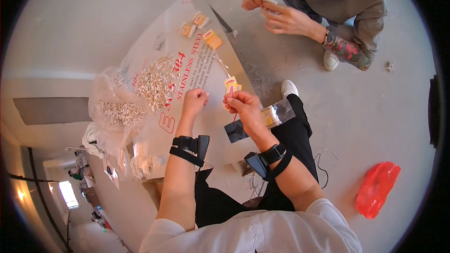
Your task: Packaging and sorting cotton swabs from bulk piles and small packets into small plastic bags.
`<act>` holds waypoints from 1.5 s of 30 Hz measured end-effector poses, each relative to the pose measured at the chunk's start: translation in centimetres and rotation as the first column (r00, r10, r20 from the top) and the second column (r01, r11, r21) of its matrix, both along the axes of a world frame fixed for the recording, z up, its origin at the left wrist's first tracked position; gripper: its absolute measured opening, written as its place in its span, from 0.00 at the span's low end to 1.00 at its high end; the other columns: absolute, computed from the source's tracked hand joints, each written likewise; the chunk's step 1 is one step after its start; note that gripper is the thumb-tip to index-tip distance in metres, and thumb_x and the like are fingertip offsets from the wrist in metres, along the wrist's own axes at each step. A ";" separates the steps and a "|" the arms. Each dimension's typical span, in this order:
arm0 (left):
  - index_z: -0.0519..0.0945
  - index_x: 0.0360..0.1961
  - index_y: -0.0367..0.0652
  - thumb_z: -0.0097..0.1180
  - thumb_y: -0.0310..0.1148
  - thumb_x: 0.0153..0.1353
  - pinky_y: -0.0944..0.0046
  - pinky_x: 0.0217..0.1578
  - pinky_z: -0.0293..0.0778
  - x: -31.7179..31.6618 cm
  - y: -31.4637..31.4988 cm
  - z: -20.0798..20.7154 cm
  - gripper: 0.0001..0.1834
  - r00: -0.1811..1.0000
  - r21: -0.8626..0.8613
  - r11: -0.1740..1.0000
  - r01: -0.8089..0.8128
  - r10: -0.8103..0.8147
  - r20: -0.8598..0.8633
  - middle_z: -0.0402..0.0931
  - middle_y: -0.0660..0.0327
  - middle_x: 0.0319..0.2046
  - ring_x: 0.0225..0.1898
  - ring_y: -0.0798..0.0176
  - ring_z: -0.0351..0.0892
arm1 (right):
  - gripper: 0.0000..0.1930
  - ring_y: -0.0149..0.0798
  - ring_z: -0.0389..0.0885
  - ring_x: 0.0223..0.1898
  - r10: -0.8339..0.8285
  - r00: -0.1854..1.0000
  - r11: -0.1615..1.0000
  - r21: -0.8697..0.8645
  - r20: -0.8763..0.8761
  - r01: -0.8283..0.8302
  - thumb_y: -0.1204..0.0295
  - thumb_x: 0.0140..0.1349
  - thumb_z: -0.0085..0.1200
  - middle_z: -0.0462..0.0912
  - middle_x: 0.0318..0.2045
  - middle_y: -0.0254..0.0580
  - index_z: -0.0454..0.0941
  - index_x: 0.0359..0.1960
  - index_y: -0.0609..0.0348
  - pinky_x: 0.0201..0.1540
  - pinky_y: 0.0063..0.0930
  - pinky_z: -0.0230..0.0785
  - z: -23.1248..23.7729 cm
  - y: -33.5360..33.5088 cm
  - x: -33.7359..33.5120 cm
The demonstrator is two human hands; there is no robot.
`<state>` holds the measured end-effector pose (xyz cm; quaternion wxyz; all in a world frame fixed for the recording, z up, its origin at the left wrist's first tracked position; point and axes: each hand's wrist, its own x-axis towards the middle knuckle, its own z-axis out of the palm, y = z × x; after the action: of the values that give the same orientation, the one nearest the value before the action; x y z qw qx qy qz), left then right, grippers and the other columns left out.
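Over the sheet-covered table, my left hand (pixel 194 102) is closed, fingertips curled together; whatever it may pinch is too small to make out. Close beside it, my right hand (pixel 247 108) pinches a small yellow-and-white card (pixel 231 84) with a red mark between thumb and fingers. A clear plastic packet (pixel 277 114) of white sticks, perhaps cotton swabs, lies by my right wrist, partly behind it. Left of that, a dark flat rectangle (pixel 236 131) rests at the table's edge. Toward the far left of my left hand spreads a heap of small whitish sticks (pixel 157 83).
A clear bag (pixel 119 110) of similar pieces stands left of the heap. Yellow packs (pixel 212 39) lie at the table's far end. Across from me, a person's hands (pixel 281 16) hold a small whitish bundle. A red plastic bag (pixel 377 189) is on the floor at right.
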<state>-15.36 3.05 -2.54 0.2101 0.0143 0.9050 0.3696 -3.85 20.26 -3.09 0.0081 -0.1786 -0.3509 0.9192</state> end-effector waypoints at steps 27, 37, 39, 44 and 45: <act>0.69 0.53 0.39 0.46 0.18 0.48 0.54 0.56 0.63 -18.4 2.7 0.1 0.26 0.593 -0.708 0.698 0.112 -0.618 -0.516 0.64 0.52 0.58 0.61 0.50 0.59 | 0.06 0.22 0.75 0.30 0.201 0.979 0.979 -0.026 0.039 -0.200 0.76 0.61 0.51 0.81 0.31 0.33 0.79 0.37 0.63 0.34 0.16 0.68 -0.1 0.2 0.5; 0.59 0.62 0.45 0.44 0.17 0.48 0.54 0.58 0.61 -22.0 1.7 -1.7 0.36 0.556 -0.719 0.677 0.160 -0.663 -0.501 0.59 0.56 0.62 0.63 0.51 0.56 | 0.06 0.22 0.74 0.31 0.259 0.966 0.966 -0.006 0.018 -0.259 0.75 0.62 0.51 0.80 0.32 0.32 0.79 0.38 0.62 0.35 0.15 0.68 -0.1 -0.2 0.3; 0.59 0.62 0.47 0.46 0.17 0.47 0.53 0.55 0.63 -21.7 2.3 -1.3 0.37 0.644 -0.660 0.735 0.155 -0.582 -0.497 0.62 0.57 0.59 0.60 0.51 0.60 | 0.06 0.22 0.74 0.31 0.262 0.965 0.965 -0.010 0.034 -0.262 0.75 0.62 0.51 0.80 0.32 0.32 0.79 0.38 0.62 0.35 0.15 0.68 -0.1 0.0 0.3; 0.63 0.60 0.49 0.49 0.18 0.45 0.51 0.52 0.63 -20.8 3.5 0.3 0.36 0.646 -0.803 0.583 0.123 -0.661 -0.381 0.65 0.58 0.55 0.58 0.53 0.61 | 0.06 0.21 0.74 0.30 0.222 0.974 0.975 -0.008 0.038 -0.222 0.74 0.61 0.52 0.80 0.29 0.28 0.80 0.35 0.60 0.31 0.16 0.66 0.0 0.1 0.2; 0.65 0.59 0.49 0.50 0.18 0.44 0.50 0.51 0.63 -20.8 3.5 0.5 0.35 0.607 -0.825 0.552 0.124 -0.700 -0.377 0.66 0.58 0.54 0.58 0.53 0.61 | 0.06 0.21 0.74 0.30 0.224 0.974 0.975 -0.009 0.036 -0.224 0.74 0.61 0.52 0.80 0.29 0.28 0.80 0.35 0.60 0.31 0.16 0.66 0.0 0.1 0.2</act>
<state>-36.15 6.55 -2.04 -0.0583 0.2937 0.9463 -0.1223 -3.64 20.36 -3.05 -0.1024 -0.1546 -0.3664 0.9118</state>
